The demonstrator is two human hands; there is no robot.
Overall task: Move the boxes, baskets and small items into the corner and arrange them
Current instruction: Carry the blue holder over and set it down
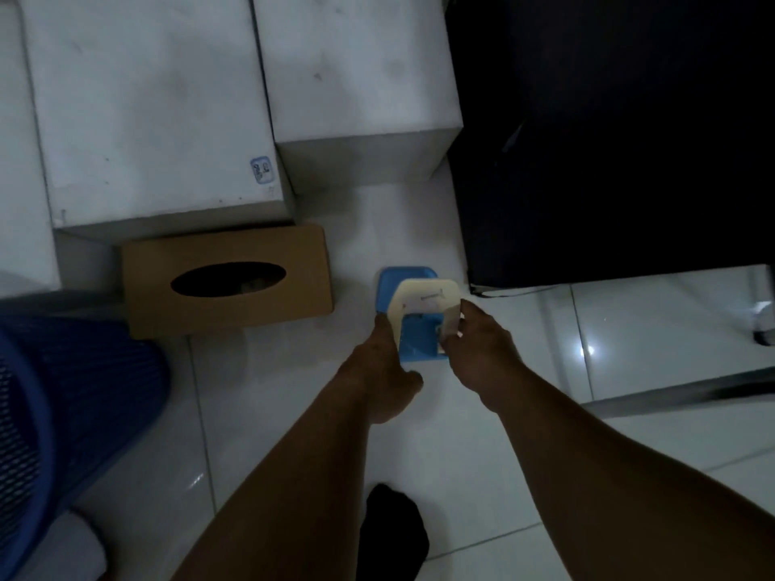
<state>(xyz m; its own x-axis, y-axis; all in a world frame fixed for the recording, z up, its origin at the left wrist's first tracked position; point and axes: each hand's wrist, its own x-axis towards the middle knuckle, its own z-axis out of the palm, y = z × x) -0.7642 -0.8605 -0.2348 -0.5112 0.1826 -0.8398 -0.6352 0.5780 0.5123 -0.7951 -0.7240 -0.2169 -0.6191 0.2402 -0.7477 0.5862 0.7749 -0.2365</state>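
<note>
A small blue tray-like item (417, 329) with a cream arch-shaped piece (423, 297) over it is low over the white tiled floor, right of centre. My left hand (379, 371) grips its left side and my right hand (478, 350) grips its right side and the cream piece. To the left, a brown tissue box (226, 280) with an oval slot lies on the floor against two large white boxes (146, 106) (356, 69). A dark blue mesh basket (75, 392) fills the left edge.
A large black cabinet or appliance (620, 140) stands at the right, close to the blue item. A metal bar (692, 392) crosses the floor at the right. A black-socked foot (390, 534) is at the bottom centre.
</note>
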